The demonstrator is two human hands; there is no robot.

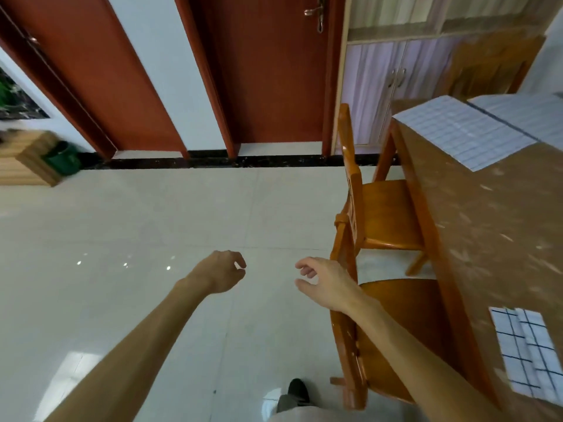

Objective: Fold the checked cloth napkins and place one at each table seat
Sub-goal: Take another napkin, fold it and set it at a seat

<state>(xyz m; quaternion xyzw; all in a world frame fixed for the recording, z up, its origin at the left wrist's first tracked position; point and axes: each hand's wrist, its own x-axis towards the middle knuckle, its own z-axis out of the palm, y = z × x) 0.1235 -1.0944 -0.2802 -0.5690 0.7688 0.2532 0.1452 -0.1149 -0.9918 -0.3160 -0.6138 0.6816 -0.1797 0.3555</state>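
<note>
Hands: left hand [221, 274], right hand [323, 281] apart, both empty.
Risk: my right arm could knock the chair [408, 324], lower right.

LIGHT: bright and even, soft shadows | GLARE: small white glints and a pale patch are reflected in the glossy floor [152, 214] at left and lower left | BLUR: cupboard [374, 86] and napkin [463, 132] at upper right are smeared | DISTORTION: doors [274, 86] are splayed outward toward the top edge | FOCUS: centre sharpest
</note>
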